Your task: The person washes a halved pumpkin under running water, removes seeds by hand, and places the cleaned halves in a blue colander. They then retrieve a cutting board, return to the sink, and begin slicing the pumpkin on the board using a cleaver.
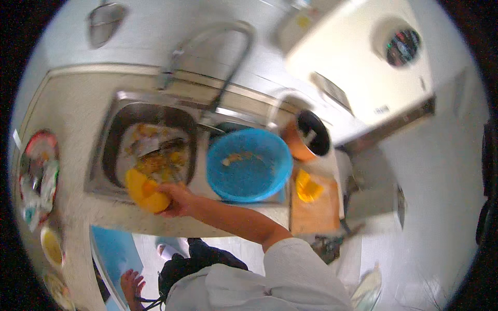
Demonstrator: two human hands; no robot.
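My right hand point(177, 200) grips a curved yellow piece, likely pumpkin point(146, 192), at the front rim of the steel sink point(102, 182). In the sink's basin lie yellow and brown scraps point(155, 161) with a pale flat thing among them, too blurred to name. Just right of the sink stands a blue plastic basin point(249, 175) with a few light bits on its bottom. My left hand point(132, 283) hangs low beside a light-blue panel point(116, 248) under the counter, fingers apart and holding nothing.
A tall curved faucet point(233, 77) arches behind the sink. Further right are an orange pot point(297, 140) with a dark inside and a wooden board point(315, 217) bearing another yellow piece point(307, 186). A red-rimmed tray point(41, 136) and several dishes line the counter's left side.
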